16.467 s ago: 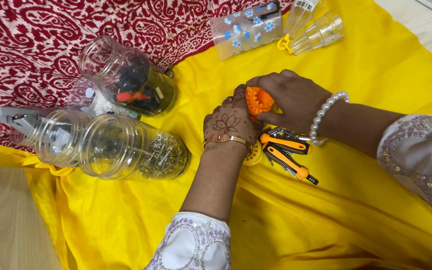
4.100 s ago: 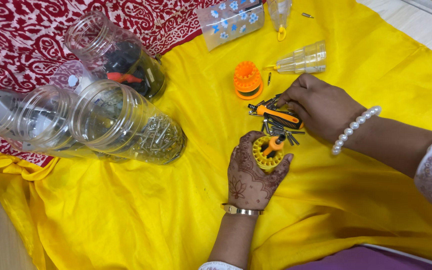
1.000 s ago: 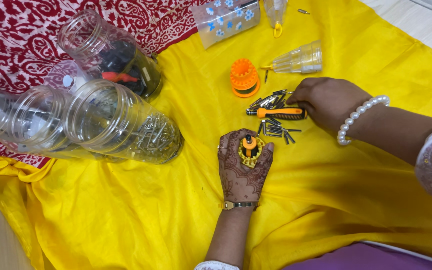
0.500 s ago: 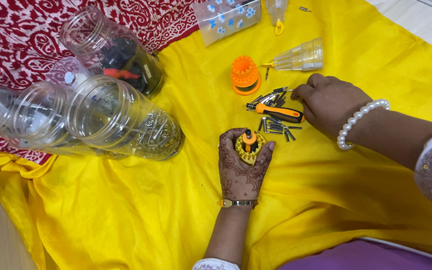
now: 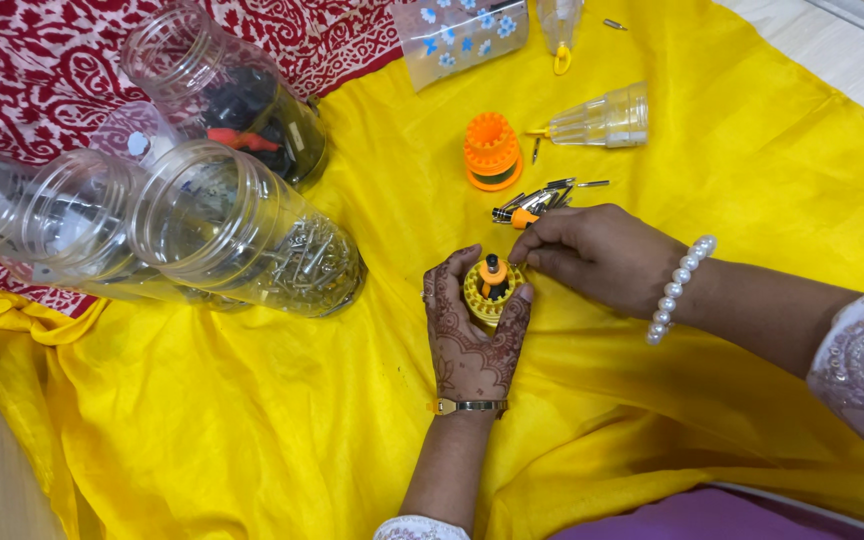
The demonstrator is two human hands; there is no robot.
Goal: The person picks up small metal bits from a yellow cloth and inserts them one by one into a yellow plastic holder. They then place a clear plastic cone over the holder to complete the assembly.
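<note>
My left hand (image 5: 472,325), patterned with henna, grips a small yellow ribbed bit holder (image 5: 490,290) with an orange and black core, upright on the yellow cloth (image 5: 252,420). My right hand (image 5: 597,255), with a pearl bracelet at the wrist, has its fingertips pinched at the holder's right rim; whether a bit is between them is hidden. Just beyond the right hand lies a pile of metal bits and an orange-handled tool (image 5: 532,205). An orange ribbed holder (image 5: 492,150) stands further back.
Three clear plastic jars lie on their sides at the left: one with screws (image 5: 252,235), one nearly empty (image 5: 62,235), one with dark tools (image 5: 227,95). A clear cone-shaped cap (image 5: 607,115) and a flowered clear box (image 5: 462,35) lie at the back. Red patterned cloth (image 5: 32,70) covers the back left.
My right hand has moved from the pile of bits toward me and now meets the yellow holder. My left hand keeps its grip on the holder.
</note>
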